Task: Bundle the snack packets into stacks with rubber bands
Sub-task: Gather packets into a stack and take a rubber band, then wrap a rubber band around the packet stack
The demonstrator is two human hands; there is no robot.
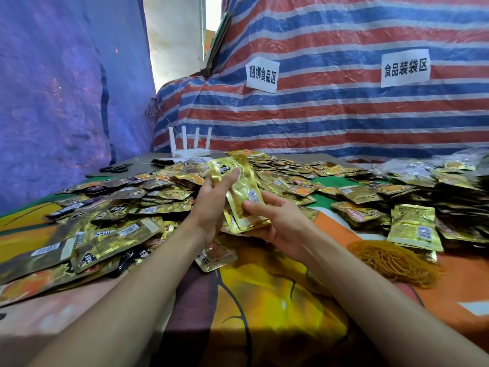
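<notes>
Held stack point(242, 193): a few gold snack packets, tilted upright, lifted between both hands.
Left hand point(213, 205): grips the stack's upper left edge, thumb across its front.
Right hand point(281, 225): cups the stack's lower end, thumb on its front.
Loose packets point(132, 207): heaped left, behind and right of the stack.
Rubber bands point(394, 260): tan pile right of the stack, nearer the person.
Router point(189, 147): white, 4 antennas, beyond the stack.

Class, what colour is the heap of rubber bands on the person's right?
Mustard yellow: the rubber bands show best in the head view.
</notes>
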